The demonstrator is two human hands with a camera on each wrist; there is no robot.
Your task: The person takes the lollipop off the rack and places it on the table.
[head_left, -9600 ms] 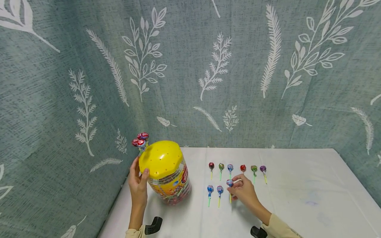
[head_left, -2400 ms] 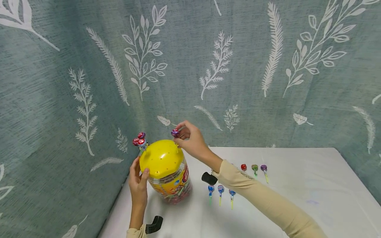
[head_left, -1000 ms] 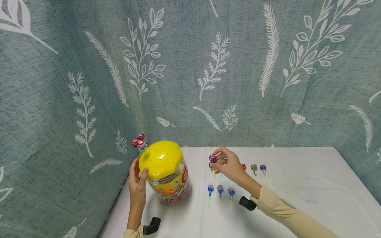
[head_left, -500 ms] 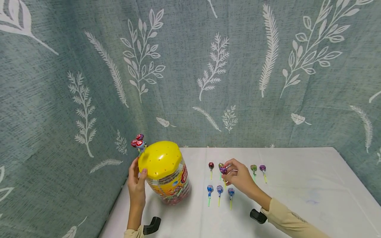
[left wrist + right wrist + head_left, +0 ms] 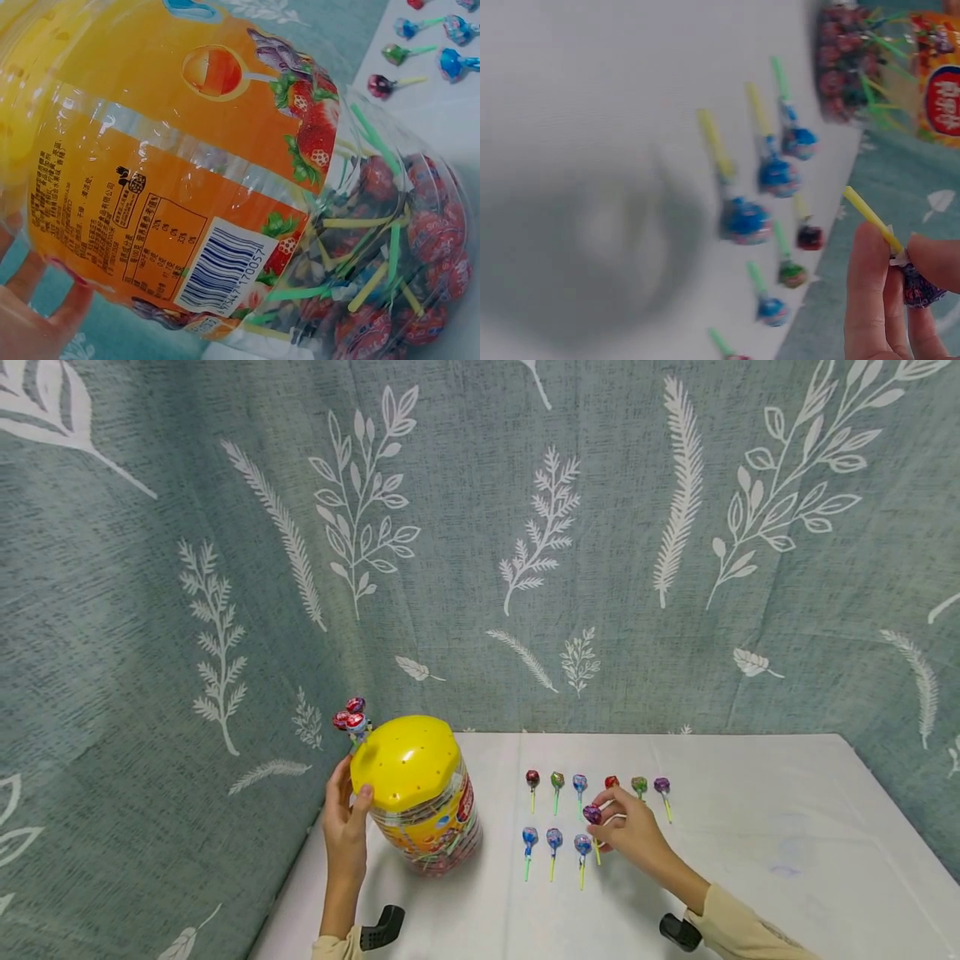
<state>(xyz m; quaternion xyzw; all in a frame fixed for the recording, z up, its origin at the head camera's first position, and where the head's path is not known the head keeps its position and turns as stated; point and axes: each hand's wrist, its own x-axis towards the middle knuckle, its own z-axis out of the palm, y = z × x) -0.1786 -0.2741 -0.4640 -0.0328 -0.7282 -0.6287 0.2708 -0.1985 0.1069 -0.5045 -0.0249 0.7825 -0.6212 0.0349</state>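
Observation:
My left hand (image 5: 347, 827) grips the yellow lid (image 5: 408, 760) of a clear candy jar (image 5: 431, 839), thumb on the front and fingers at the left side. The jar leans and holds many lollipops with coloured sticks, seen in the left wrist view. A few red and purple lollipops (image 5: 354, 720) stick up from the lid's left edge. My right hand (image 5: 637, 837) pinches a purple lollipop (image 5: 592, 814) by its stick just under the wrapper, as the right wrist view shows. It hovers just right of a blue lollipop (image 5: 582, 844), the last in a front row of three.
A back row of lollipops runs across the white table (image 5: 750, 860): dark red (image 5: 532, 777), green (image 5: 557, 780), blue (image 5: 580, 782), red (image 5: 612, 782), another green (image 5: 638, 784) and purple (image 5: 662, 785). A patterned green curtain (image 5: 465, 568) hangs behind and at left.
My right hand laid down a blue lollipop, then drew a purple one from the lid and carried it right and down toward the front row. My left hand has stayed on the jar.

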